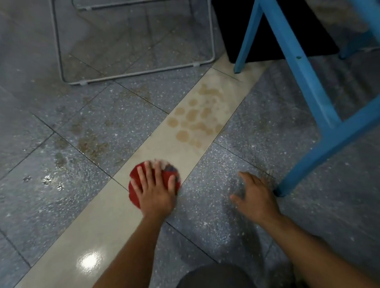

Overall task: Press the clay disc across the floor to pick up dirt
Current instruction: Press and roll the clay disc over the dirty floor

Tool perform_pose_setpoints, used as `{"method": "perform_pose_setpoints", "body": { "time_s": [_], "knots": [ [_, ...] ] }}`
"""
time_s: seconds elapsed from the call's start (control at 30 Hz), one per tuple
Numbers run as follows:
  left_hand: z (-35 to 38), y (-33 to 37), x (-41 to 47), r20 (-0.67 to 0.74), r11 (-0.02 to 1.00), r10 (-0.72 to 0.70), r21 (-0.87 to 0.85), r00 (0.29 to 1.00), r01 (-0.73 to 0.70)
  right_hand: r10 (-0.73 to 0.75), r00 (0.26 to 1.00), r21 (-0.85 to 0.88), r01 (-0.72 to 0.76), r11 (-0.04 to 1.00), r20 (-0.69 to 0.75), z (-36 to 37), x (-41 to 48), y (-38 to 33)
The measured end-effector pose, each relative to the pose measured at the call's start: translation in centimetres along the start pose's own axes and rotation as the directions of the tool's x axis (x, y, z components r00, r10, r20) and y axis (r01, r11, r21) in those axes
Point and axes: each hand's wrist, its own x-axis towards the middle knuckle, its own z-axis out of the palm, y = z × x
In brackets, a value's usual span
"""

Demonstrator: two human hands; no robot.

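On beige floor strip (pixel 94 225), left hand (pixel 155 191) spread flat, hiding most of red clay disc (pixel 135 196); right hand (pixel 255 194) spread, blurred, beside blue chair leg (pixel 337 139).

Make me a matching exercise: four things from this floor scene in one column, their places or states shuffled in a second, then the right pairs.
1. clay disc
2. left hand
3. right hand
4. brown round stains

A. spread by the blue chair leg
B. red, on the beige tile strip
C. ahead of the disc on the strip
D. flat on top of the disc

Pairs: 1-B, 2-D, 3-A, 4-C
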Motion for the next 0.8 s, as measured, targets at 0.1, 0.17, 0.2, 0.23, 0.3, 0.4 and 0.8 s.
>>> {"method": "perform_pose_setpoints", "body": {
  "time_s": [0.1, 0.17, 0.2, 0.23, 0.3, 0.4, 0.8],
  "knots": [
    [1.0, 7.6, 3.8, 0.036, 0.999, 0.016, -0.032, 0.999, -0.015, -0.014, 1.0, 0.008, 0.014, 1.0, -0.017, 0.8, -0.8, 0.5],
    [1.8, 11.6, 3.0, 0.056, 0.97, 0.238, 0.027, 0.97, -0.24, -0.015, 0.999, 0.022, 0.016, 1.0, -0.034, 0.9, -1.2, 1.0],
    [2.2, 12.7, 1.9, 0.066, 0.932, 0.355, 0.057, 0.933, -0.358, -0.016, 0.999, 0.02, 0.017, 1.0, -0.039, 0.8, -1.2, 1.3],
    [2.6, 13.1, 0.3, 0.092, 0.881, 0.461, 0.072, 0.883, -0.467, -0.015, 0.999, 0.012, 0.016, 1.0, -0.043, 0.7, -1.2, 1.4],
    [3.2, 11.8, -3.2, 0.145, 0.774, 0.614, 0.082, 0.775, -0.628, -0.01, 0.999, -0.009, 0.009, 1.0, -0.043, 0.3, -1.1, 1.6],
    [3.9, 5.6, -8.6, 0.142, 0.677, 0.723, 0.047, 0.676, -0.735, 0.0, 1.0, -0.029, -0.001, 1.0, -0.017, -0.7, -1.1, 1.0],
    [-7.4, -11.1, -10.7, 0.225, 0.389, -0.537, -0.789, 0.813, 0.475, -0.167, 0.968, -0.089, 0.186, 0.979, 0.189, -3.3, -2.2, -10.4]
  ]
}}
